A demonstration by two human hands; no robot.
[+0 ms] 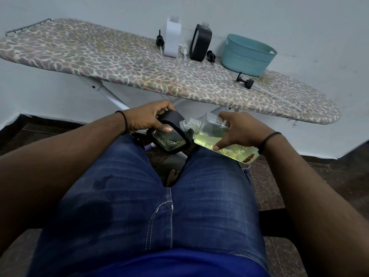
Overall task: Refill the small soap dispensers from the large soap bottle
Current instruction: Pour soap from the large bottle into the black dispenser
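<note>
Because the large soap bottle (221,136) is tipped with its open neck just beside the small neck of the black dispenser (169,134), both held above the lap at the centre of the frame, a slight misalignment would likely send yellow soap onto the jeans (151,206) or the floor. The right hand (239,130) wraps its fingers round the bottle; the left hand (147,118) grips the dispenser, thumb on its clear face. Neither rests on anything, so a wobble could spill.

In the upper half, the ironing board (119,62) carries a white dispenser (172,39), another black dispenser (200,43), loose pump heads and a teal basket (247,54). Nothing blocks the pour.
</note>
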